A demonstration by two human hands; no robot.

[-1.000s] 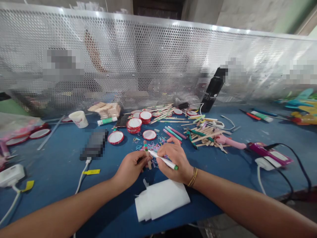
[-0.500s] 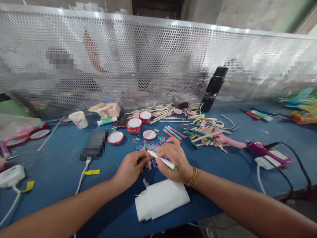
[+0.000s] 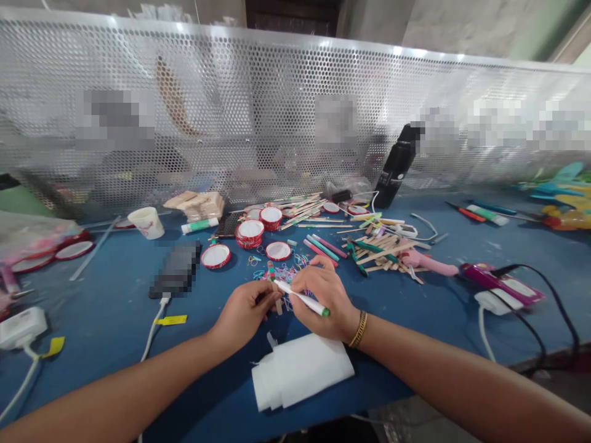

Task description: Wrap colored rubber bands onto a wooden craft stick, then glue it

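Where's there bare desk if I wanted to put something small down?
Bare patches of blue table show between the phone and the left hand, and between the right forearm and the pink tool. Farther back it is crowded: coloured loops, red-rimmed discs and wooden sticks.

The person wears a gold-toned bracelet [image 3: 359,330] with a ridged, banded look around the right wrist [image 3: 349,323]. The left hand [image 3: 244,314] and right hand [image 3: 325,298] are bare, as are both forearms [image 3: 452,357].
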